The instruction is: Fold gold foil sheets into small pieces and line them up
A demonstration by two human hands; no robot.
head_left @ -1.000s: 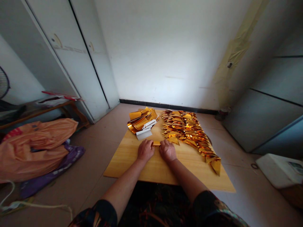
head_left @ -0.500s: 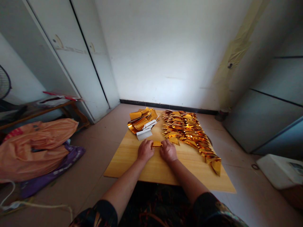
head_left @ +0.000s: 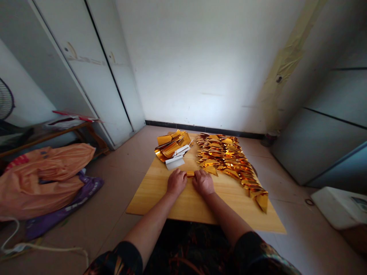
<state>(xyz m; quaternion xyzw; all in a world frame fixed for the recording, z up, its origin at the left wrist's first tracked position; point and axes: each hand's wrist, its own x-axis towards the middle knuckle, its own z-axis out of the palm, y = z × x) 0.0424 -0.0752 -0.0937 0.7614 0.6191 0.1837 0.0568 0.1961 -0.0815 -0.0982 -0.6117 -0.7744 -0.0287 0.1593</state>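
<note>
My left hand (head_left: 176, 182) and my right hand (head_left: 203, 182) rest side by side on a wooden board (head_left: 160, 194), knuckles up, fingers curled. Between them they pinch a small piece of gold foil paper (head_left: 190, 173), of which only a sliver shows. Just beyond my left hand lies a loose heap of gold foil sheets (head_left: 171, 146) with white backing showing. To the right of my right hand runs a long row of folded gold foil pieces (head_left: 229, 160), reaching to the board's right side.
The board lies low over a tiled floor. An orange plastic bag (head_left: 43, 175) and purple cloth (head_left: 71, 202) lie at the left, by a low wooden bench (head_left: 57, 131). White cabinet doors (head_left: 94, 72) stand behind. A white box (head_left: 340, 206) sits at the right.
My hands have drawn closer together over the foil piece, so less of it shows between them than half a second ago. Nothing else has moved.
</note>
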